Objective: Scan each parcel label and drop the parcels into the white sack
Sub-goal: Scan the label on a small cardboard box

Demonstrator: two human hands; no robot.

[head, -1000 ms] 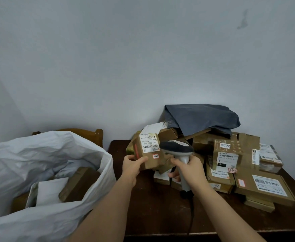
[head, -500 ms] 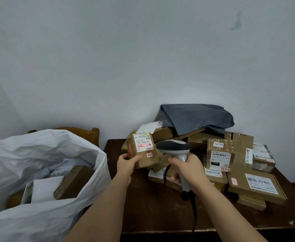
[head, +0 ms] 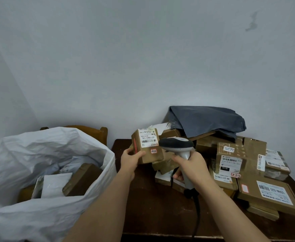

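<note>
Left hand (head: 131, 160) gripping parcel (head: 147, 145), scanner (head: 177, 145) seemingly alongside.

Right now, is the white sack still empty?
No, the white sack already holds a brown box and a white packet inside it.

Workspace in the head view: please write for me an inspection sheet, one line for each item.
Surface: dark wooden table, parcels piled at its right and back.
Job's things: small parcel with label facing the camera; scanner beside it; white sack open, parcels inside.
Clutter: grey plastic bag on top of the pile.
Hands: left hand holds the small parcel; right hand grips the scanner handle.
Cables: black scanner cable hangs over the table's front edge.
Surroundings: white wall; wooden chair behind the sack.
</note>
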